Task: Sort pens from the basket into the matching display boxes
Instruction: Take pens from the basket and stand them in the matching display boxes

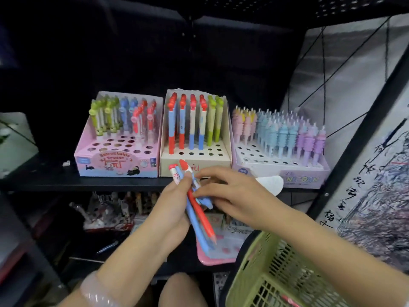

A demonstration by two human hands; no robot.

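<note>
My left hand (174, 202) grips a bundle of pens (199, 216), red and blue, with their caps pointing up toward the shelf. My right hand (228, 191) has its fingers pinched on one pen of that bundle near the top. Three display boxes stand on the black shelf: a pink box (117, 161) at the left, a cream box (218, 161) in the middle with red, blue and green pens, and a lilac box (301, 177) at the right with pastel pens. The green basket (270, 275) sits at the lower right under my right forearm.
Below the black shelf edge (88, 185) a lower shelf holds more stationery and a pink tray (212, 260). A large bag printed with ink calligraphy (365, 173) leans at the right. A pale box (15, 140) stands far left.
</note>
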